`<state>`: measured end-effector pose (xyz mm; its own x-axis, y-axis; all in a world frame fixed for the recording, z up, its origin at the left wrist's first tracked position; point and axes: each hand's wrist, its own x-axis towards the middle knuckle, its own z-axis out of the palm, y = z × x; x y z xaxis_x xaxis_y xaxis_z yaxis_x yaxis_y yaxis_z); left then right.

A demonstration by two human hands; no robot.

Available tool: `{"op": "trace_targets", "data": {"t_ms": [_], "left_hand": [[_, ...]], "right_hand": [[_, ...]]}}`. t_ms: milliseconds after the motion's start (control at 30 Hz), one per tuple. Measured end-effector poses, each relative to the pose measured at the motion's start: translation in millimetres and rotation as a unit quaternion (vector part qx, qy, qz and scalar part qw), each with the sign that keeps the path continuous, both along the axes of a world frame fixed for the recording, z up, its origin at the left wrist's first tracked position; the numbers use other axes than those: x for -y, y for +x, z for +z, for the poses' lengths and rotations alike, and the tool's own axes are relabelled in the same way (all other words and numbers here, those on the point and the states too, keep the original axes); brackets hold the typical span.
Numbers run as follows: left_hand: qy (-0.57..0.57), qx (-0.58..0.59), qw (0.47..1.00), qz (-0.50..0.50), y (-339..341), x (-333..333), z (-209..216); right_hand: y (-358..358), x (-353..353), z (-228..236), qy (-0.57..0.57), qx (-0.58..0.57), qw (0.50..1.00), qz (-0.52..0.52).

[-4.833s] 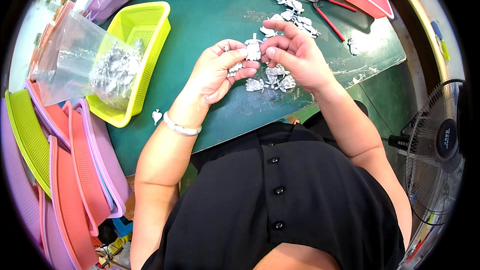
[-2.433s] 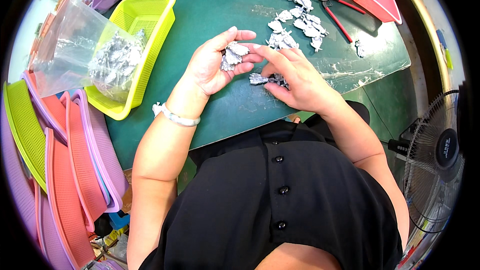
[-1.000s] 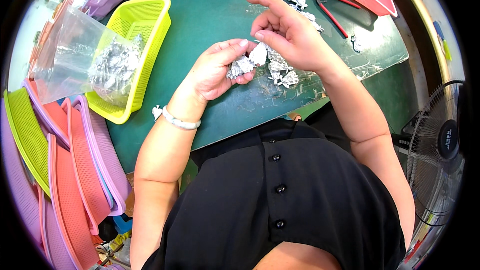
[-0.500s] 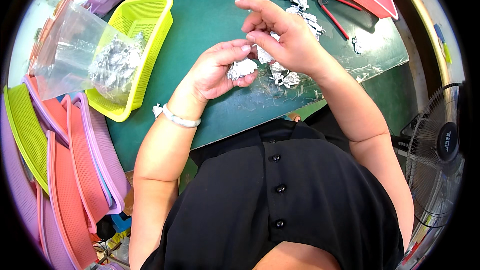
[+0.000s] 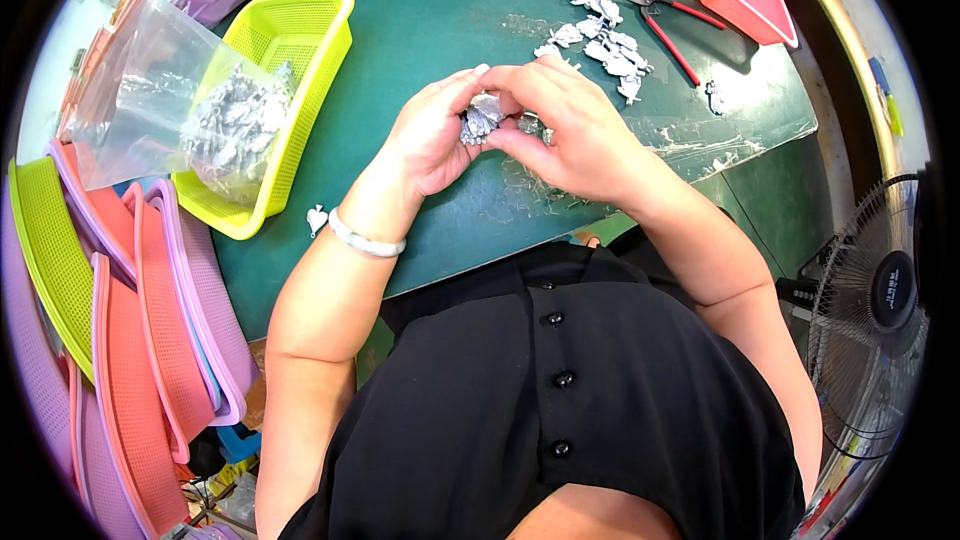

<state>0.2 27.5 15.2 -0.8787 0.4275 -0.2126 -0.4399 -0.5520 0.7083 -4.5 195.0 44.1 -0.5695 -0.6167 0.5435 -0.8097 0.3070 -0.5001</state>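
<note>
Green basket (image 5: 318, 95) holding bag (image 5: 140, 100) of grey pieces (image 5: 235, 130), left fingers (image 5: 455, 95) clamped on loose pieces (image 5: 482, 120), right fingers' (image 5: 530, 88) grip unclear

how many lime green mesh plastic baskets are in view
2: one lime-green mesh basket on the dark green tabletop, left of the left hand; a second lime-green mesh basket among the coral and purple plastic baskets at far left. Others may be hidden there.

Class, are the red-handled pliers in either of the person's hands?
No, the pliers lie on the green table, apart from the left hand and the right hand.
</note>
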Motion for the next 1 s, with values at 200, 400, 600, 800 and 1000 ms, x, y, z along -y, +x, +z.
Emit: {"op": "trace_targets", "data": {"t_ms": [200,400,600,800,1000], "left_hand": [[-0.042,-0.011,0.999,0.005,5,-3,6],[-0.078,-0.014,0.997,-0.003,7,-5,10],[-0.215,-0.08,0.973,0.018,6,-5,10],[-0.209,-0.044,0.976,0.044,4,0,14],[-0.197,-0.047,0.979,0.037,1,3,9]], "right_hand": [[-3,1,-8,-0.024,0.022,0.999,-0.031],[-3,2,-14,-0.05,0.092,0.994,-0.031],[-18,-12,-12,-0.187,0.486,0.853,-0.016],[-18,-12,-14,-0.267,0.558,0.785,0.028],[-21,-16,-16,-0.258,0.572,0.778,0.045]]}}
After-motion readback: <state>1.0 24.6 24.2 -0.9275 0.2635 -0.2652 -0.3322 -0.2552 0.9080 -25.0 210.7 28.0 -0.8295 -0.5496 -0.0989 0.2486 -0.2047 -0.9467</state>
